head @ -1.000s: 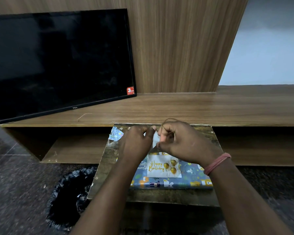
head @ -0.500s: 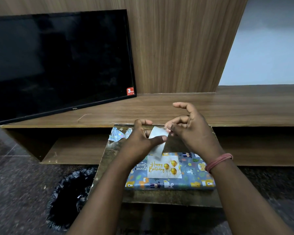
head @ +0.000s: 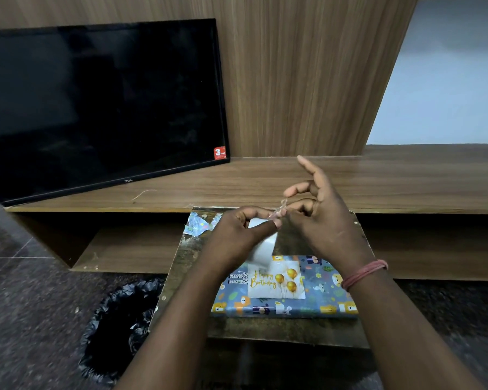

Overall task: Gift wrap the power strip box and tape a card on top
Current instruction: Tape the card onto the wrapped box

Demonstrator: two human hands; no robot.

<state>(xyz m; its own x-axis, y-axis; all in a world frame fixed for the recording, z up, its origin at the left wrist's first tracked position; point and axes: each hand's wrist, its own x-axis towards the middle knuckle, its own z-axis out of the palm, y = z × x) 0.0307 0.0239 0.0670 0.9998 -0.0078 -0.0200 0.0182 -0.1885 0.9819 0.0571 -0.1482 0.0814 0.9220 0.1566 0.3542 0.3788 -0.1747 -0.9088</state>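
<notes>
Clear tape (head: 280,210), crumpled into a twist, sits pinched between the fingertips of both hands above the far edge of a worn board (head: 293,329). The left hand (head: 237,235) also grips a white backing sheet (head: 262,243), thumb curled over it; the right hand (head: 319,220) pinches the tape with thumb and one finger, its other fingers splayed. Below, the wrapped box (head: 327,299) lies along the board's near edge with the birthday card (head: 276,280) resting on top, apparently not yet taped. The risk: the strip may stick to itself or to skin and become useless, and a reaching wrist could nudge the loose card askew. Paper scraps (head: 200,225) lie at the board's far left corner, a bin (head: 119,330) stands beside it.
</notes>
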